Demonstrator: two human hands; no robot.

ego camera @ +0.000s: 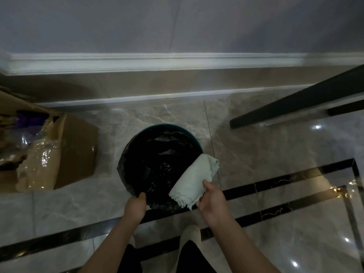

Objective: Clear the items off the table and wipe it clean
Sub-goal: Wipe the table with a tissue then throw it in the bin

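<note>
A round bin (194, 137) lined with a black plastic bag (155, 166) stands on the marble floor below me. My left hand (136, 206) grips the near edge of the bag at the bin's rim. My right hand (213, 202) holds a folded pale green cloth (194, 181) over the bin's right side, thumb on top of the cloth. The inside of the bin is too dark to tell what lies in it.
An open cardboard box (74, 152) with plastic wrapping stands left of the bin. A dark table leg (295, 99) slants in at the upper right. The wall and its skirting (157, 61) run behind. My foot (191, 235) stands just below the bin.
</note>
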